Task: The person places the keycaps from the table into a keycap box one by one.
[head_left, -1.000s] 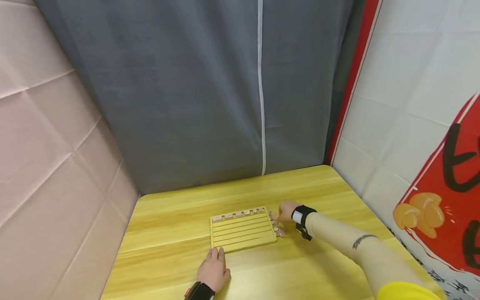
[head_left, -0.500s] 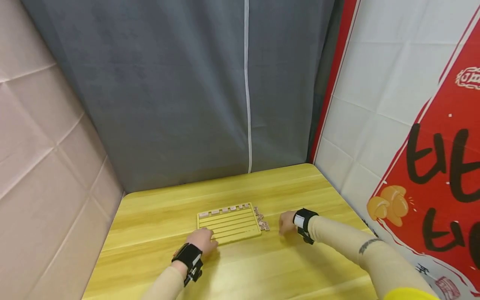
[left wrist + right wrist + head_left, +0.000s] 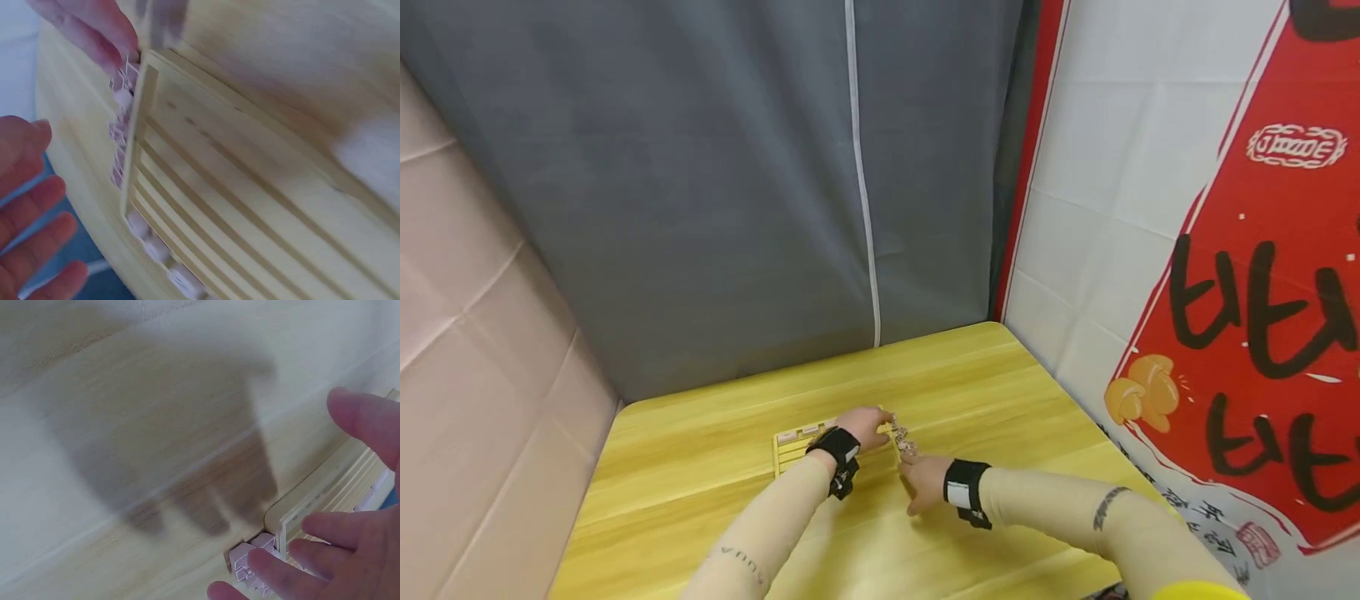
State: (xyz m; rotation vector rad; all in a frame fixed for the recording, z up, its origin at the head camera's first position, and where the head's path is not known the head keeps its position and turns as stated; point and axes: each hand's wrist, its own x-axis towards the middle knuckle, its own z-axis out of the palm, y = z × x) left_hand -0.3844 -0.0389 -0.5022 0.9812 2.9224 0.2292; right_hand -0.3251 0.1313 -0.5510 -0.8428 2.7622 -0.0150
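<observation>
Right hand (image 3: 923,482), fingers spread, has its fingertips close by the small pinkish tiles (image 3: 119,132) along the three o'clock edge of a grooved tray (image 3: 262,187). Left hand (image 3: 861,429), fingers parted wide, is near the tray's two o'clock corner. At twelve, beyond the yellow surface (image 3: 985,396), hangs a grey curtain (image 3: 715,208).

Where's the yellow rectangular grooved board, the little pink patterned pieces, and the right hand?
Yellow rectangular grooved board (image 3: 250,195): left wrist view, bare grooved face.
Little pink patterned pieces (image 3: 240,557): right wrist view, one piece's face.
Right hand (image 3: 925,481): head view, back of hand.
</observation>
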